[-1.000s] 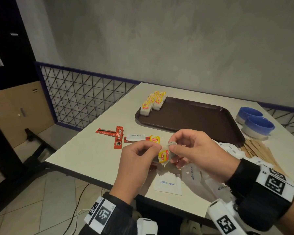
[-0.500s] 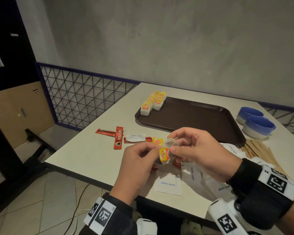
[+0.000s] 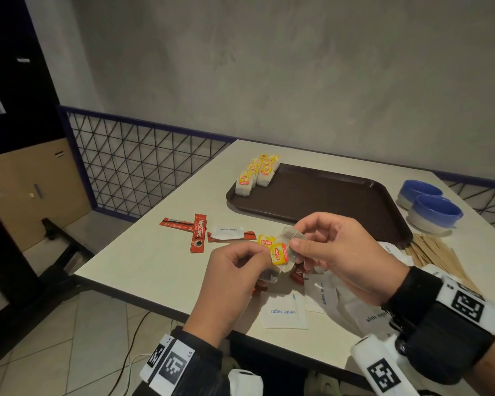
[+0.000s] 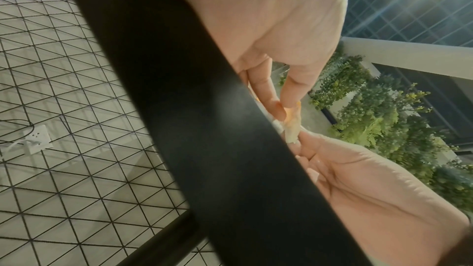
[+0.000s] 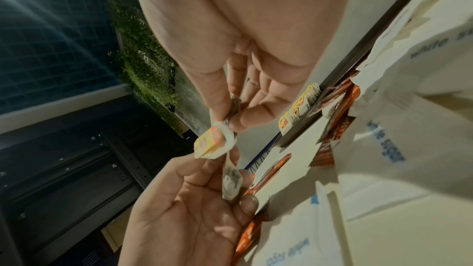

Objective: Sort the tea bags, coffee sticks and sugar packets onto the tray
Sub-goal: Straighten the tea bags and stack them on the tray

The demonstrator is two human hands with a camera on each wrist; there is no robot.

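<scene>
Above the table's near edge, my right hand pinches a tea bag whose yellow tag hangs between both hands. My left hand touches that tag with thumb and forefinger and holds a second tea bag in its curled fingers. The right wrist view shows the tagged tea bag and the second tea bag apart. The brown tray holds two rows of tea bags in its far left corner. Red coffee sticks, a loose tea bag and white sugar packets lie on the table.
Two blue bowls stand right of the tray, with wooden stirrers in front of them. A wire mesh railing runs along the table's left side. The table's near edge is just below my hands.
My right hand has risen a little and drawn its tea bag up and to the right. The left hand has stayed almost in place, holding the other bag.
</scene>
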